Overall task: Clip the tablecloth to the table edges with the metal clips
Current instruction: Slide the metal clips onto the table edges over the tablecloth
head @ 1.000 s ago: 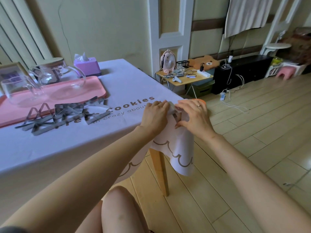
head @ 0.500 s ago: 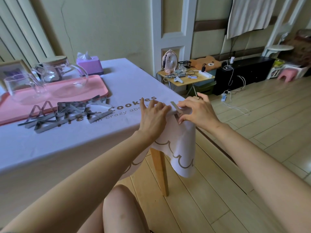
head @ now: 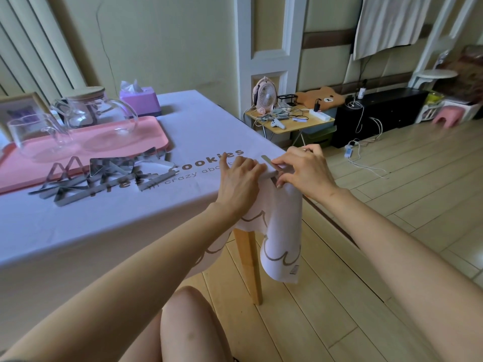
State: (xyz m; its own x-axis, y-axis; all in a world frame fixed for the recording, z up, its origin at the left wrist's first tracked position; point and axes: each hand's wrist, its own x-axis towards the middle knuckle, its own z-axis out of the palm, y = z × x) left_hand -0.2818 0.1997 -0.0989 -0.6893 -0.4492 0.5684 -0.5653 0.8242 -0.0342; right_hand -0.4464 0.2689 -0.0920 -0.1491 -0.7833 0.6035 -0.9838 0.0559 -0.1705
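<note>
The left hand lies palm down just left of centre frame, its fingers close together and nearly straight, pressing the tablecloth flat at the table's near corner; the wrist and bare forearm run back to the lower left of the frame. The right hand, just right of it, has its fingers curled. The fingertips on top and the thumb lower down at the table edge pinch a metal clip, and its forearm stretches to the lower right. The clip sits on that corner between the two hands. Its flat top strip lies on the cloth with its long axis running diagonally, the free end pointing to the upper left. How its lower part sits under the edge cannot be told. Below the hands the cloth's scalloped corner hangs in front of the wooden table leg. At left of frame a pile of spare clips lies on the cloth, touching a pink tray.
</note>
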